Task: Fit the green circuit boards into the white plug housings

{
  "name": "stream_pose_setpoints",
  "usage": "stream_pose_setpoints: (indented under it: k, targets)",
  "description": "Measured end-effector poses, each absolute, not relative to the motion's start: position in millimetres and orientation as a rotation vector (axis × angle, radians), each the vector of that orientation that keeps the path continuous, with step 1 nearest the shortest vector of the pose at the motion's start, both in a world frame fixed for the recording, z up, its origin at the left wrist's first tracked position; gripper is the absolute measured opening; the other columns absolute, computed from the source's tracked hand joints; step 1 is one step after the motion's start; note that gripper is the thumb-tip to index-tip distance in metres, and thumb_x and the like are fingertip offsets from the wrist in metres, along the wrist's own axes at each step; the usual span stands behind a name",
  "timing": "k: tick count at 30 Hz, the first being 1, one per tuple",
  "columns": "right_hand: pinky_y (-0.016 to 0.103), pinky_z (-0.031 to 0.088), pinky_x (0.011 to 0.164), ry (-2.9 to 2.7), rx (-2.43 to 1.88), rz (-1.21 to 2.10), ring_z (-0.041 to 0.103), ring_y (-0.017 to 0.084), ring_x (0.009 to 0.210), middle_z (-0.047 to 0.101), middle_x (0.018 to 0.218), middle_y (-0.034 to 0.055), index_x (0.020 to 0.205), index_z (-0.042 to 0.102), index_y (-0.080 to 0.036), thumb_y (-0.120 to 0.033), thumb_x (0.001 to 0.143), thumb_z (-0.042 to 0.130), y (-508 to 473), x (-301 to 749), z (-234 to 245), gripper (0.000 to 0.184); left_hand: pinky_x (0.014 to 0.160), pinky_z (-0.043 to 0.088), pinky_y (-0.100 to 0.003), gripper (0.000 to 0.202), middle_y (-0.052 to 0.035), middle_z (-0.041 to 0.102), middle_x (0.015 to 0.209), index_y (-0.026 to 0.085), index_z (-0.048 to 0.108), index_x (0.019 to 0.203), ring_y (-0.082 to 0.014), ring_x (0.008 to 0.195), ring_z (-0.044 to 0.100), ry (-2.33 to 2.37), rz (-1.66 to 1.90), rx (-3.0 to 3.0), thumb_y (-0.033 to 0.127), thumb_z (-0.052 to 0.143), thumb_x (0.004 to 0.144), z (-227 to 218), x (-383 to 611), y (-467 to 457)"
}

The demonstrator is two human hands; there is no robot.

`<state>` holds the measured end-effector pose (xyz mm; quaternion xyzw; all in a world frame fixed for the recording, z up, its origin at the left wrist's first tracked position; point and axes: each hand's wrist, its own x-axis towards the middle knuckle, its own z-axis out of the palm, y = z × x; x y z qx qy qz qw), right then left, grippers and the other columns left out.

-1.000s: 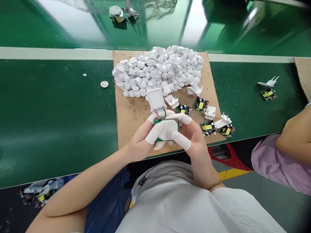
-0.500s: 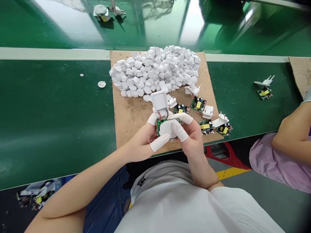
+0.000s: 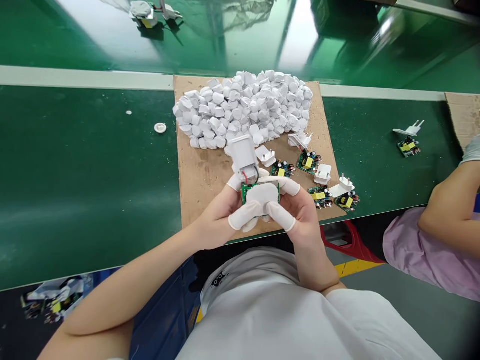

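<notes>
Between both hands is a green circuit board (image 3: pixel 244 192) with a flat white pad (image 3: pixel 262 193) covering most of its face. My left hand (image 3: pixel 227 210) grips its left side, thumb low on the pad. On the other side my right hand (image 3: pixel 298 205) holds it, thumb also against the pad's lower part. White finger cots cover the thumbs and fingertips. A white plug housing (image 3: pixel 243 154) hangs beyond the board, joined by a red and a black wire. Behind it lies a heap of white pads (image 3: pixel 243 107) on a cardboard sheet (image 3: pixel 198 185).
Right of my hands lie several circuit boards (image 3: pixel 318 196) wired to white plug pieces (image 3: pixel 322 174). A small white disc (image 3: pixel 160 128) lies left of the cardboard on the green table (image 3: pixel 93 190). Another person's arm (image 3: pixel 450 200) is at the right, near another board (image 3: pixel 408 146).
My right thumb has slid down from the top of the pad to its lower edge, uncovering more of it. The plug housing has tilted slightly left.
</notes>
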<state>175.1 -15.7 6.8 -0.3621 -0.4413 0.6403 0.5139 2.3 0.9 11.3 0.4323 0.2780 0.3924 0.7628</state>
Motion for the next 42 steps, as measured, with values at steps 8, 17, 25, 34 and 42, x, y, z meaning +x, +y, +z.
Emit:
stream_pose_setpoints:
  k: [8,17,25,34,42]
  targets:
    - [0.028,0.062,0.063,-1.067,-1.008,1.382,0.066,0.015,0.066,0.072,0.083,-0.0014,0.102,0.074,-0.026,-0.055,0.087,0.095,-13,169,8,0.039,0.054,0.044,-0.021,0.045,0.0023,0.052,0.092,0.028,0.046,0.146,-0.0094,0.062,0.044,0.576,0.804,1.160,0.055,0.057,0.112,-3,-2,-4]
    - [0.025,0.055,0.048,-1.137,-1.016,1.414,0.065,0.016,0.061,0.076,0.082,0.0009,0.095,0.075,-0.024,-0.060,0.095,0.086,-12,173,17,0.038,0.057,0.046,-0.023,0.055,-0.0002,0.057,0.089,0.029,0.058,0.153,-0.0119,0.065,0.046,0.538,0.767,1.018,0.057,0.067,0.107,12,1,0]
    - [0.035,0.073,0.087,-1.238,-0.880,1.464,0.083,0.024,0.106,0.084,0.118,0.0061,0.130,0.072,-0.027,-0.044,0.099,0.086,-20,187,10,0.038,0.053,0.045,-0.021,0.051,0.0014,0.056,0.087,0.026,0.061,0.145,-0.0103,0.061,0.046,0.588,0.777,0.932,0.056,0.071,0.105,12,-1,-2]
    - [0.035,0.073,0.088,-1.234,-0.869,1.478,0.082,0.023,0.100,0.082,0.118,0.0065,0.130,0.071,-0.027,-0.047,0.101,0.083,-23,180,6,0.037,0.051,0.045,-0.022,0.046,-0.0006,0.064,0.083,0.021,0.070,0.113,-0.0118,0.062,0.051,0.737,0.852,0.928,0.063,0.078,0.097,19,5,0]
    - [0.034,0.071,0.081,-1.382,-1.039,1.027,0.082,0.021,0.092,0.084,0.117,0.0071,0.126,0.070,-0.027,-0.043,0.111,0.068,-20,169,-5,0.022,0.057,0.050,-0.024,0.056,0.0005,0.069,0.083,0.023,0.073,0.130,-0.0123,0.063,0.056,0.841,0.913,0.913,0.064,0.081,0.094,4,3,-1]
